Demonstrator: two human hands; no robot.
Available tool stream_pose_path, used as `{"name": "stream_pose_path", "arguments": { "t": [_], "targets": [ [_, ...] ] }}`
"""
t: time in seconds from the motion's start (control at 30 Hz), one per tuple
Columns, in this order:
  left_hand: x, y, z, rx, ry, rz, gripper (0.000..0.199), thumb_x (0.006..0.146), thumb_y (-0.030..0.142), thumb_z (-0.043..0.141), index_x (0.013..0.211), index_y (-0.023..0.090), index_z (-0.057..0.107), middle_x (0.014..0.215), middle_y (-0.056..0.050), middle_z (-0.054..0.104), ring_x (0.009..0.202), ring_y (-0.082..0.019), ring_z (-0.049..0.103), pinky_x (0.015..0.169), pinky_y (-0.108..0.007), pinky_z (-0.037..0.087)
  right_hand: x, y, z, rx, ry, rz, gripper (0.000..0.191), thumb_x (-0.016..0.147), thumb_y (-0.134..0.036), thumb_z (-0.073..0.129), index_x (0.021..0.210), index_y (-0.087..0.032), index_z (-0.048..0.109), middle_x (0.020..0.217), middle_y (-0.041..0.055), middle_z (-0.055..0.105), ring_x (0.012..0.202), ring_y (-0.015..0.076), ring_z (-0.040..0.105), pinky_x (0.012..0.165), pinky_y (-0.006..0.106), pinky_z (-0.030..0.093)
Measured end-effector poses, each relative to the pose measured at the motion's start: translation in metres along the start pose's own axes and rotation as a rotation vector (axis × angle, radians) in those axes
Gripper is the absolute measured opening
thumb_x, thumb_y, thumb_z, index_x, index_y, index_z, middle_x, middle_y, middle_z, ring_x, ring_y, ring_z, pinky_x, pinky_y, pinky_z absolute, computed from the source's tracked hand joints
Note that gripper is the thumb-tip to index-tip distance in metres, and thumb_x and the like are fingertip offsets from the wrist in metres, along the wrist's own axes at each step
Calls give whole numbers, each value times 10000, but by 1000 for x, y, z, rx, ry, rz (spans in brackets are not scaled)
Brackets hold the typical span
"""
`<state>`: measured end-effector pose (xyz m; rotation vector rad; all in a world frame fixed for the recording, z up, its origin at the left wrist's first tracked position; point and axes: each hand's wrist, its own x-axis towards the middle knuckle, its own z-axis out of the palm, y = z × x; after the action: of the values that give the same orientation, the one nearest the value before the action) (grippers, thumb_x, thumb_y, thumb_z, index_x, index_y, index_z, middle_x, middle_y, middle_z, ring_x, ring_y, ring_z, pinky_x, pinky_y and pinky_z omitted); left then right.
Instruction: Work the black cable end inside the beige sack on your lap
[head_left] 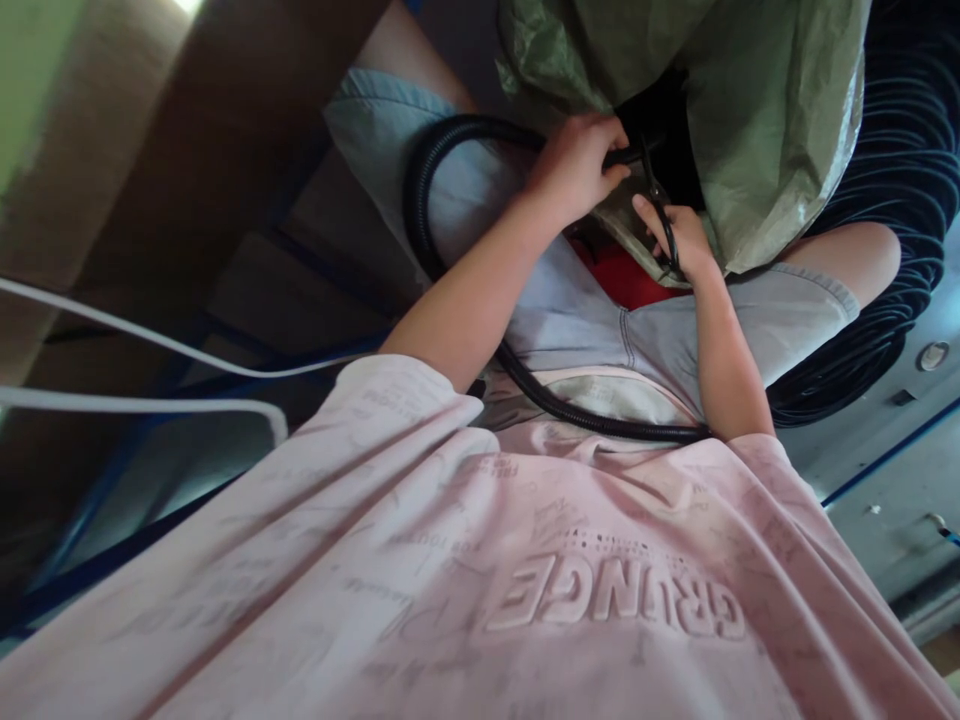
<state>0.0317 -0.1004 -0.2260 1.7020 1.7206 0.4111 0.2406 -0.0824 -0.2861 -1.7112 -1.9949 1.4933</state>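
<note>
My left hand is closed around a black corrugated tube, close to its end. From there the tube loops over my left thigh and passes back across my lap. My right hand holds black-handled scissors, with fingers at the handle loops. The scissors point up toward the tube's end, just beyond my left fingers. Whether the blades touch the tube is hard to see against the dark background. Both hands are at the mouth of a greenish woven sack, whose inside looks dark.
A large coil of black tubing lies at the right beside my knee. Something red sits under my hands, between my legs. White cables stretch across the left side, near a blue metal frame and a brown board.
</note>
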Motion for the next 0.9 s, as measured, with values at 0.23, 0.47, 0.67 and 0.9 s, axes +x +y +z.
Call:
{"name": "stream_pose_path", "arguments": {
  "t": [0.23, 0.47, 0.67, 0.9],
  "targets": [
    [-5, -1, -4, 169, 51, -46, 382, 993, 440, 370, 1274, 402, 625, 1225, 4, 645, 1184, -268, 377, 1084, -535, 197, 3, 4, 4, 55, -4, 59, 712, 890, -896, 477, 825, -223, 697, 685, 59, 634, 761, 272, 738, 727, 399, 628],
    [-7, -3, -8, 149, -100, 103, 424, 991, 443, 289, 1175, 451, 671, 1162, -10, 620, 1145, -266, 376, 1036, -547, 212, 5, 11, -1, -1, 16, -28, 646, 872, -859, 570, 777, -226, 656, 700, 38, 650, 673, 228, 702, 708, 390, 608],
    [-6, -4, -5, 56, -35, 98, 506, 851, 613, 325, 1218, 561, 669, 1181, -17, 672, 1247, -366, 420, 1010, -649, 220, -1, -2, -9, 23, -11, 50, 660, 923, -812, 546, 639, -220, 616, 573, 32, 596, 467, 165, 578, 498, 327, 491],
    [1, -12, -1, -42, -249, 94, 617, 618, 635, 477, 1215, 725, 602, 934, -30, 726, 1442, -439, 310, 872, -734, 268, 2, 13, -3, 21, 11, 52, 572, 859, -820, 632, 771, -256, 657, 628, 32, 625, 672, 250, 700, 678, 379, 608]
  ]
}}
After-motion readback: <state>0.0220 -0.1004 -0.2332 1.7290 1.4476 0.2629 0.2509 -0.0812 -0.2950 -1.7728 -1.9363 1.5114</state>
